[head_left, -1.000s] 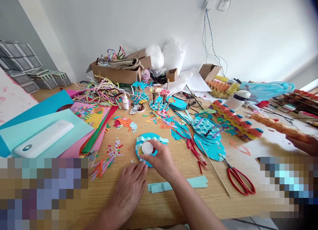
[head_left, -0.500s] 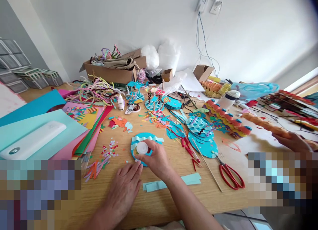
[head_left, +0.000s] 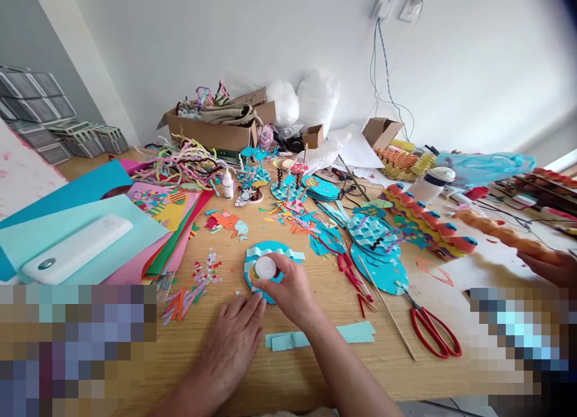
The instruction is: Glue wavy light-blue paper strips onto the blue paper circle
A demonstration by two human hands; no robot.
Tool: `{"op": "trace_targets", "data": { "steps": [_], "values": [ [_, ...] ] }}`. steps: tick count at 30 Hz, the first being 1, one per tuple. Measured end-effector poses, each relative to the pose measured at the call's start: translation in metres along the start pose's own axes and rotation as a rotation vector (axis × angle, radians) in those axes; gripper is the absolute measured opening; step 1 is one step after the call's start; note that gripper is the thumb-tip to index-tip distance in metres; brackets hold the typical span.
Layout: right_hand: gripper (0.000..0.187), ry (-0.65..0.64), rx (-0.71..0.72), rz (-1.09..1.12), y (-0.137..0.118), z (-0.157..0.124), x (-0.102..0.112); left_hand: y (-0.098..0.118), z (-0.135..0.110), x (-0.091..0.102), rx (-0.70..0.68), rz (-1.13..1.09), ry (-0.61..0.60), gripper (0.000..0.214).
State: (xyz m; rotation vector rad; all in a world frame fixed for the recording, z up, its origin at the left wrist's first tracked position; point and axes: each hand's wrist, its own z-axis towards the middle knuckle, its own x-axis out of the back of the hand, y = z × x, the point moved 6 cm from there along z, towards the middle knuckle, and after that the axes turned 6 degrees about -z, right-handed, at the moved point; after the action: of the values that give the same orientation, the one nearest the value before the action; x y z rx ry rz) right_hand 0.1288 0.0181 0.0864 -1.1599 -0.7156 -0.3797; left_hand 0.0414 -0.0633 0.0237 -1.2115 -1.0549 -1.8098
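While the right hand (head_left: 288,291) is clamped round a white bottle (head_left: 265,268), round base toward the camera, the bottle sits right over the middle of the blue disc (head_left: 270,245); nozzle is hidden, so can't tell if it touches the paper. Left hand (head_left: 234,339) lies flat on the table (head_left: 315,369), palm down, fingers together, gripping nothing, fingertips at the disc's near edge; looks like it pins the disc. Done so far, as I read it: one pale wavy strip (head_left: 276,252) lies across the far part of the disc; can't tell whether it's stuck down. Left to do: the near part of the disc shows bare blue round the hand, and pale spare strips (head_left: 324,334) lie loose on the table just nearer than the disc and to its right. The stack of finished discs (head_left: 376,249) right of the disc carries several wave rows, so I'd judge this one early, about the first row of several. Further right of the disc, beside that stack: wooden stick (head_left: 387,309), red scissors (head_left: 435,330). Left of the disc: paper scraps (head_left: 202,273), then coloured sheets (head_left: 90,225) with a white power bank (head_left: 76,249) on top. Far right of the disc another person's hand (head_left: 547,264) holds an orange twisted piece (head_left: 496,231), well apart from this work
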Motion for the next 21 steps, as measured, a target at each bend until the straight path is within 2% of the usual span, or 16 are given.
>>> {"op": "trace_targets", "data": {
  "steps": [5,17,21],
  "values": [
    [0.015,-0.011,0.0,-0.008,0.0015,-0.0011,-0.0011,-0.0007,-0.0003,-0.0027,0.012,-0.003,-0.022,0.034],
    [0.018,0.009,0.009,0.002,-0.0019,-0.0034,0.0052,-0.001,-0.0022,-0.0044,0.018,0.011,0.004,0.033],
    [0.016,-0.006,0.008,-0.021,-0.0002,-0.0031,0.0012,-0.0007,-0.0025,-0.0053,0.006,0.012,0.014,0.033]
  ]
}}
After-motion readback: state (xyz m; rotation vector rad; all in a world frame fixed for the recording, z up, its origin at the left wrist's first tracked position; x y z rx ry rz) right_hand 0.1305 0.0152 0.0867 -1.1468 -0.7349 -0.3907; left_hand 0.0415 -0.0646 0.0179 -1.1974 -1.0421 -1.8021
